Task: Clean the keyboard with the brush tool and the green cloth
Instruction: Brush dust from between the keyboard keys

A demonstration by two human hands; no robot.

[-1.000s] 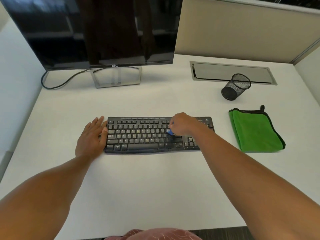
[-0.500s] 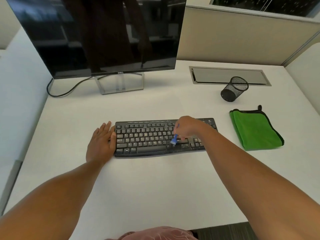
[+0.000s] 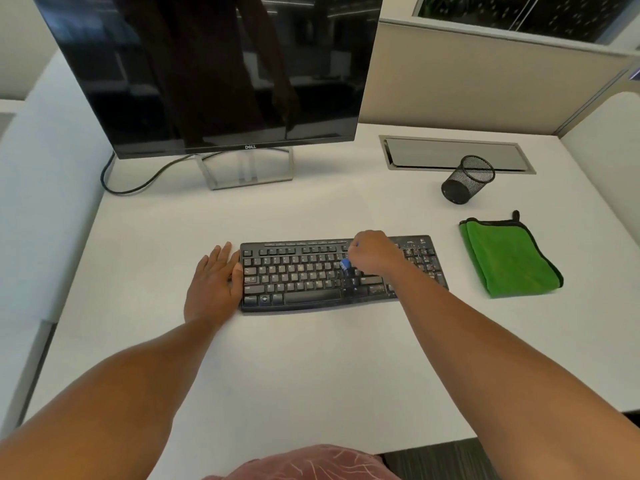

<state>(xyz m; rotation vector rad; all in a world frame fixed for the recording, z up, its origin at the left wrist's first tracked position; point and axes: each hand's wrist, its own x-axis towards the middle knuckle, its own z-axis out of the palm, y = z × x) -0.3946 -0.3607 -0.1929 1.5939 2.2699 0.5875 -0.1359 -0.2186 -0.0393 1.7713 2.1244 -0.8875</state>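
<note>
A black keyboard (image 3: 304,278) lies in the middle of the white desk (image 3: 277,358). My right hand (image 3: 375,252) grips a small blue brush tool (image 3: 345,264) whose tip touches the keys right of centre. My left hand (image 3: 214,282) lies flat on the desk with straight fingers, its thumb against the keyboard's left edge. The folded green cloth (image 3: 509,261) lies on the desk to the right of the keyboard, apart from both hands.
A dark monitor (image 3: 214,74) on a metal stand (image 3: 247,168) is behind the keyboard, with a cable (image 3: 138,181) trailing left. A black mesh pen cup (image 3: 467,180) stands at the back right, before a cable tray slot (image 3: 453,154). Partition walls enclose the desk.
The brush in my right hand has swept back and forth over the keys right of centre. The camera view has tilted up. My left hand stays at the keyboard's left edge.
</note>
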